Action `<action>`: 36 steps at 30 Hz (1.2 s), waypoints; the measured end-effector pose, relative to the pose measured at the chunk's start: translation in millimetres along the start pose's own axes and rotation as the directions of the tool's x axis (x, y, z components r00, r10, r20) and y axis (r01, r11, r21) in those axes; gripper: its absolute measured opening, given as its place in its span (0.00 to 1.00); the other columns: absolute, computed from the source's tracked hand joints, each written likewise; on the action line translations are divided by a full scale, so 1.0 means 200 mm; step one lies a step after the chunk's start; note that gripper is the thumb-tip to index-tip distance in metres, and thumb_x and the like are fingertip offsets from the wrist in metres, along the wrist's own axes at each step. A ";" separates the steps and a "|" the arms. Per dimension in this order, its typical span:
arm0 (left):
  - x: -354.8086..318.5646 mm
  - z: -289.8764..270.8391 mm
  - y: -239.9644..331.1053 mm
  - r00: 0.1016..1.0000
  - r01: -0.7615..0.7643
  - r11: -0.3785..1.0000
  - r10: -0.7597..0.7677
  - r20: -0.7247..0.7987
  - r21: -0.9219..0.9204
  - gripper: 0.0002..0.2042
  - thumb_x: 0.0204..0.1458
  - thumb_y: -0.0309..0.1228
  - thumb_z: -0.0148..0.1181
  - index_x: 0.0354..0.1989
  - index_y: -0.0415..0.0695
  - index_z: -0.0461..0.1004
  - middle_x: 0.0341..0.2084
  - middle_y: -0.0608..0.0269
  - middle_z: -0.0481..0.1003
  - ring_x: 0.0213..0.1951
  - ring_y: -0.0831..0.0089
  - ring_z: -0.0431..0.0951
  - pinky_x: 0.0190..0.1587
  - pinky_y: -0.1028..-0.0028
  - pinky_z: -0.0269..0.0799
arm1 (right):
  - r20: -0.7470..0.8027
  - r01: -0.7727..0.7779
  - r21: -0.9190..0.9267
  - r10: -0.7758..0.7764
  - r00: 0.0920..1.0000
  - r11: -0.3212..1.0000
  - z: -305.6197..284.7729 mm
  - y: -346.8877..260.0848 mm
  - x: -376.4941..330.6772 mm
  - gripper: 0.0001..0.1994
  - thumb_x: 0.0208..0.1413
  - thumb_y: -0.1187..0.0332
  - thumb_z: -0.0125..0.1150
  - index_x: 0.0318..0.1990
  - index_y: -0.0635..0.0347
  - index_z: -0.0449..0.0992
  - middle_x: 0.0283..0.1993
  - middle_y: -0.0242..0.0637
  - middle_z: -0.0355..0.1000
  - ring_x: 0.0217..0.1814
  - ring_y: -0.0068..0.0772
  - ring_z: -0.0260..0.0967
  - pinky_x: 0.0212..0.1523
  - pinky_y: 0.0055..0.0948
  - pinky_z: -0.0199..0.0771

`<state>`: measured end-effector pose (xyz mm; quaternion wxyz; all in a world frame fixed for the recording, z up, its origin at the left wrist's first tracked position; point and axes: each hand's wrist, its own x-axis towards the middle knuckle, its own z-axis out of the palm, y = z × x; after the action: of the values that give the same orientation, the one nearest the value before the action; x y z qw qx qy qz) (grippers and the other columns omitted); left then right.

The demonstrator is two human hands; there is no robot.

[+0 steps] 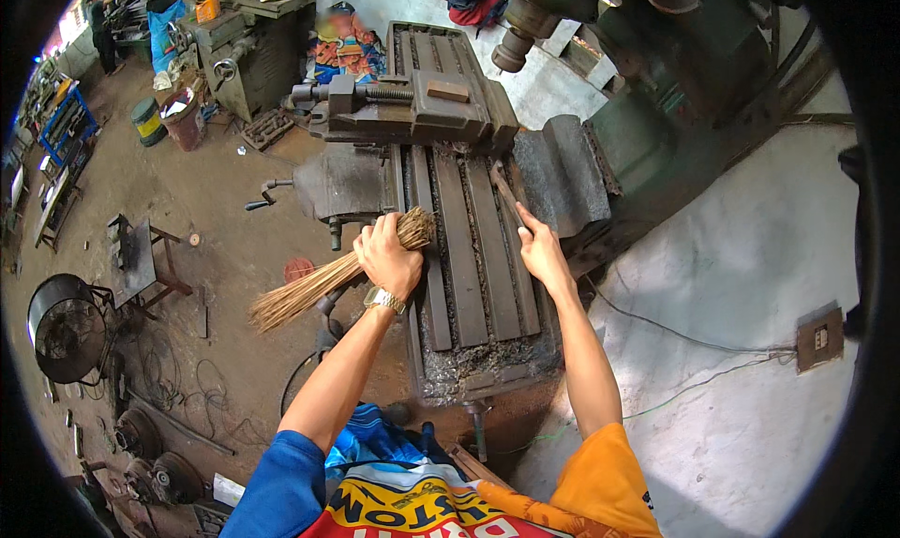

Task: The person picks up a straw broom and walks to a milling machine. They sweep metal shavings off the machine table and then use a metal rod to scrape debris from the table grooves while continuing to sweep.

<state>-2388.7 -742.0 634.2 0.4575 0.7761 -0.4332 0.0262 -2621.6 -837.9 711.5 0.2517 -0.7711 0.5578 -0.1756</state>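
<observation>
left hand [387, 257] fisted tight round a bristly straw broom [323, 280], right hand [541, 253] pinched a thin stick [506, 193], slotted steel machine tabletop [464, 257] was gritty with swarf

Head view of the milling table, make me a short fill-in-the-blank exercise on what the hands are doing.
1. The left hand grips a bundle of ____ broom sticks.
2. The right hand holds a thin tool over the ____ machine table.
3. A ____ sits at the table's far end.

Missing: straw; slotted; vise
</observation>
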 end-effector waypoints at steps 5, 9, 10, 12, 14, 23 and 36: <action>-0.01 0.01 -0.01 1.000 0.008 1.000 -0.009 0.011 0.006 0.22 0.34 0.20 0.60 0.44 0.48 0.77 0.39 0.62 0.79 0.46 0.54 0.74 0.52 0.59 0.65 | -0.036 0.024 0.006 -0.024 0.999 1.000 0.06 0.12 -0.23 0.26 0.67 0.74 0.49 0.72 0.48 0.63 0.63 0.55 0.70 0.65 0.60 0.66 0.64 0.46 0.72; -0.01 0.01 0.00 1.000 -0.014 1.000 0.014 -0.007 0.016 0.22 0.35 0.20 0.60 0.44 0.47 0.77 0.40 0.61 0.79 0.45 0.54 0.74 0.50 0.60 0.65 | -0.050 0.010 -0.016 -0.011 0.999 1.000 0.03 0.14 -0.60 0.28 0.67 0.72 0.51 0.73 0.39 0.61 0.50 0.64 0.73 0.55 0.69 0.69 0.52 0.55 0.73; -0.01 0.01 0.00 1.000 -0.015 1.000 0.015 -0.004 0.012 0.22 0.35 0.20 0.60 0.44 0.47 0.77 0.40 0.61 0.79 0.45 0.54 0.74 0.50 0.60 0.65 | -0.066 0.028 -0.006 -0.028 0.997 1.000 0.01 0.14 -0.70 0.28 0.67 0.72 0.51 0.73 0.38 0.61 0.48 0.65 0.74 0.53 0.70 0.69 0.49 0.56 0.73; -0.01 0.00 0.00 1.000 -0.010 1.000 0.010 -0.001 0.015 0.22 0.35 0.20 0.60 0.44 0.47 0.77 0.40 0.61 0.79 0.45 0.54 0.73 0.50 0.60 0.65 | 0.004 -0.089 -0.023 0.089 0.996 0.996 -0.04 0.11 -0.94 0.28 0.67 0.71 0.51 0.73 0.38 0.60 0.48 0.64 0.74 0.53 0.68 0.70 0.49 0.55 0.74; -0.01 0.00 0.00 1.000 -0.011 0.999 0.011 0.008 0.031 0.20 0.38 0.22 0.60 0.44 0.46 0.76 0.41 0.61 0.78 0.45 0.54 0.74 0.50 0.60 0.65 | 0.026 -0.148 -0.021 0.149 0.989 0.989 -0.07 0.07 -1.16 0.28 0.67 0.71 0.51 0.73 0.38 0.61 0.52 0.63 0.73 0.53 0.68 0.70 0.49 0.54 0.75; -0.01 0.06 -0.04 1.000 -0.008 0.999 0.008 0.011 0.047 0.22 0.35 0.23 0.59 0.44 0.47 0.76 0.40 0.61 0.79 0.47 0.53 0.74 0.51 0.57 0.64 | 0.166 -0.346 0.176 0.319 0.933 0.922 -0.35 -0.06 -1.47 0.24 0.68 0.71 0.50 0.71 0.56 0.65 0.67 0.53 0.68 0.72 0.49 0.65 0.69 0.36 0.64; -0.01 0.07 -0.02 0.997 0.055 0.995 -0.059 0.043 0.082 0.18 0.41 0.34 0.72 0.43 0.51 0.77 0.36 0.55 0.80 0.42 0.48 0.78 0.46 0.51 0.70 | 0.025 -0.085 0.144 0.082 0.996 0.986 -0.04 0.12 -0.09 0.23 0.68 0.71 0.48 0.70 0.54 0.66 0.50 0.60 0.77 0.40 0.52 0.81 0.41 0.42 0.78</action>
<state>-2391.3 -749.8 622.4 0.4166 0.8064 -0.4196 0.0130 -2649.8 -829.1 703.6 0.3193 -0.7284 0.5730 -0.1978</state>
